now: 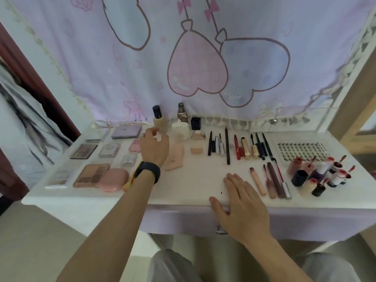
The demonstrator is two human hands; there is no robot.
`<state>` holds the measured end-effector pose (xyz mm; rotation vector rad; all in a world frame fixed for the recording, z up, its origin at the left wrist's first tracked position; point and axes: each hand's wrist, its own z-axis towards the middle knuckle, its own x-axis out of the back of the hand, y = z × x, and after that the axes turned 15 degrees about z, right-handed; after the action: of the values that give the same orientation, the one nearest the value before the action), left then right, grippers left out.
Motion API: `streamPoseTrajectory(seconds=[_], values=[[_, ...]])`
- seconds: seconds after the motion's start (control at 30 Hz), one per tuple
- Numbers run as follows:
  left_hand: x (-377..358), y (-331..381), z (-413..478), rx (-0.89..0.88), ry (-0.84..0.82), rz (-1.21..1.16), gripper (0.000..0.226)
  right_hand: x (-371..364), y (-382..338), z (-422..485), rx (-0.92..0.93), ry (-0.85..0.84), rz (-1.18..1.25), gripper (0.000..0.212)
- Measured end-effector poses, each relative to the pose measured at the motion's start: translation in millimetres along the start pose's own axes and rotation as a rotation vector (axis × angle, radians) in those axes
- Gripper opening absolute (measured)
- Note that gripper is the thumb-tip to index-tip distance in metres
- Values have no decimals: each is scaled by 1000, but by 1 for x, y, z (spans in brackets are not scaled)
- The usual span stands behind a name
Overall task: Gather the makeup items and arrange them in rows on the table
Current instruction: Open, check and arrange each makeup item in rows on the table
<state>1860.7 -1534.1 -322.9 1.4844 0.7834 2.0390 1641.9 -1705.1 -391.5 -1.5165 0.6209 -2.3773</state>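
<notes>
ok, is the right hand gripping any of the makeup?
No, the right hand lies flat with straight fingers on the table near its front edge, holding nothing.

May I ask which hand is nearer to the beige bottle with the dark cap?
Left. The left hand is at the beige bottle, just in front of its base; the right hand lies flat at the front edge of the table, well right of the bottle.

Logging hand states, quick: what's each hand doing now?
Left hand: fingers curled by the foundation bottle; grip cannot be told.
Right hand: open, flat on the table.
</notes>
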Motion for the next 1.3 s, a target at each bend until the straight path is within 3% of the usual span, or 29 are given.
streamPoseTrajectory(seconds=[0.2,0.43,0.6,1.0,1.3], values=[[0,0,57,53,-85,78,63,-6,5,0,52,65,35,70],[-19,1,78,179,-165,148,77,-9,9,1,65,84,27,69],[-30,0,77,145,-156,212,55,-9,8,1,76,121,27,67],[-19,-12,64,199,-95,91,45,-7,8,1,77,105,31,67],[32,-3,8,60,-18,-288,36,1,3,1,31,30,36,75]])
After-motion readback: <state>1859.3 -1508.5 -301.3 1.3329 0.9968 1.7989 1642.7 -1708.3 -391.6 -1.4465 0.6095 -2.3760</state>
